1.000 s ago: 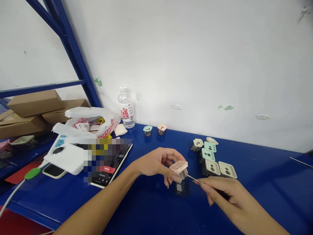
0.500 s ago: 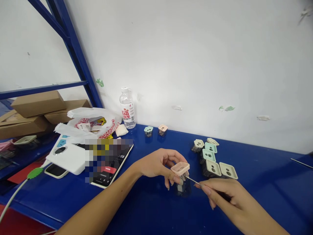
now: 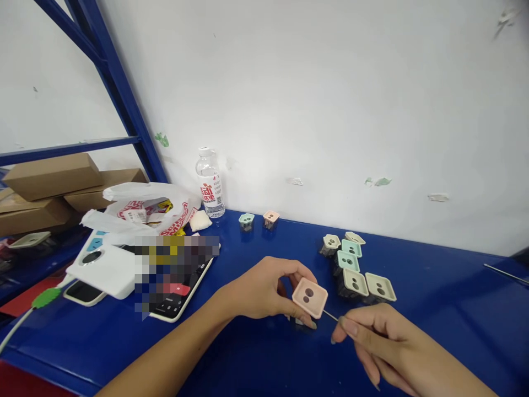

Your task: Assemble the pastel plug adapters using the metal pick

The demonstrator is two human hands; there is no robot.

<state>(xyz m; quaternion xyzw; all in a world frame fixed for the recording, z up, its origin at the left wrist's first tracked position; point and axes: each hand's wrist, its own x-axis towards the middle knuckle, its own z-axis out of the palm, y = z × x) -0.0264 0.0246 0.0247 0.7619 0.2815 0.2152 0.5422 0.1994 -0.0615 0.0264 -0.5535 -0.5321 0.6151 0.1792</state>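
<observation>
My left hand is closed round a pink two-hole pencil sharpener, its top tilted toward me. Most of its dark see-through lower part is hidden by the top and my fingers. In my right hand, thumb and fingers pinch a screwdriver with a thin metal shaft. Its tip goes out of sight beneath the sharpener's right edge, so I cannot tell whether it touches a screw. Right of my hands stand several cream sharpeners and mint sharpeners with dark see-through bodies.
By the wall are another mint sharpener, a pink one and a water bottle. A phone, a white box-like device and a plastic bag lie left. A metal rod lies far right on the blue table.
My left hand has tipped the pink sharpener so its top faces me more. The screwdriver's tip, seen at the sharpener's side before, is now hidden under it. The view has shifted slightly.
</observation>
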